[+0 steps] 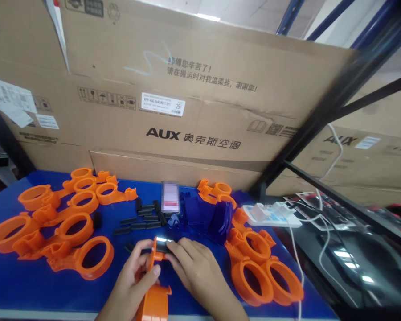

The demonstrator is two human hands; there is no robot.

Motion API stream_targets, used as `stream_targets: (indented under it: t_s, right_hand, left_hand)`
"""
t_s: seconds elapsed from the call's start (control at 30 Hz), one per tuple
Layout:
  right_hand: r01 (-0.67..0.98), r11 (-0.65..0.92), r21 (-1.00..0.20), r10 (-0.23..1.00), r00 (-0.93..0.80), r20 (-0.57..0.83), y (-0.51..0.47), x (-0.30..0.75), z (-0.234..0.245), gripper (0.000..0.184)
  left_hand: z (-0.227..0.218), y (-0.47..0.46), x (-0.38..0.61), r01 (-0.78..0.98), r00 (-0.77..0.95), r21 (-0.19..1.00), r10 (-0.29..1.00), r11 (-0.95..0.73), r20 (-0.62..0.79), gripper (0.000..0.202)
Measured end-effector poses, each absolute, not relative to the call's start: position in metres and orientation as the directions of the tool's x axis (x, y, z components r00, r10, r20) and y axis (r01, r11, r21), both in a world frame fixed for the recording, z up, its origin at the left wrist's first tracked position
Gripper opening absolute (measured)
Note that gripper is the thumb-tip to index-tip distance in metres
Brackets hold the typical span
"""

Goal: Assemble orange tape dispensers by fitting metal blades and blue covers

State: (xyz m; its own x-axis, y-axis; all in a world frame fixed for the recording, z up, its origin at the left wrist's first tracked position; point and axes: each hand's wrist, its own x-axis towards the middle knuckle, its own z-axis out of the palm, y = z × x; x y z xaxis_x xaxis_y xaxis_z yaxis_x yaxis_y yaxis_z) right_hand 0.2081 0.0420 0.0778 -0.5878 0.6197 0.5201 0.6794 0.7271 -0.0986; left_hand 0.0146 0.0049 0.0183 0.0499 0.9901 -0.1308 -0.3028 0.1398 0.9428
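My left hand (135, 278) is closed around the narrow arm of an orange tape dispenser (155, 303), with its ring toward me. At the dispenser's far end sits a black part (163, 246) with a bright, toothed metal edge. The fingers of my right hand (197, 263) are pressed on this black part; its underside is hidden by them. Beyond my hands lie several short black tubes (150, 218) and a pile of dark blue plastic plates (200, 214).
Orange tape dispensers lie in groups at left (93, 263) and right (254, 281), with another small group (217, 189) behind. A phone (170, 197) rests near the cardboard boxes (203, 116). At right are a white power strip (274, 215), cables and a black rack post (307, 120).
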Motion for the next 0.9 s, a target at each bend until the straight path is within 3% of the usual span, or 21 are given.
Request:
stream_targets:
  t_s: [0.17,0.33,0.43,0.53,0.7,0.9]
  right_hand:
    - [0.651,0.745,-0.146,0.626,-0.607,0.488,0.032,0.203,0.076,0.034]
    - [0.658,0.720,-0.220,0.667,-0.571,0.478,0.024,0.213,0.072,0.046]
    - [0.759,0.583,-0.290,0.777,-0.417,0.471,0.022,0.231,0.067,0.036]
    - [0.837,0.483,-0.255,0.836,-0.356,0.417,0.020,0.246,0.062,0.025]
    - [0.882,0.429,-0.198,0.865,-0.338,0.371,0.016,0.244,0.050,0.027]
    - [0.870,0.417,-0.263,0.864,-0.290,0.411,0.014,0.234,0.039,0.011]
  left_hand:
    - [0.025,0.016,0.012,-0.192,0.110,0.970,0.985,0.149,-0.129,0.039]
    - [0.021,0.021,0.017,-0.190,0.045,0.964,0.982,0.189,-0.183,0.038]
    - [0.017,0.023,0.017,-0.192,0.020,0.955,0.974,0.224,-0.224,0.038]
    - [0.017,0.026,0.017,-0.223,0.026,0.941,0.967,0.254,-0.255,0.037]
    - [0.020,0.035,0.022,-0.265,0.119,0.930,0.966,0.253,-0.229,0.033]
    - [0.018,0.038,0.027,-0.280,0.145,0.930,0.968,0.239,-0.205,0.030]
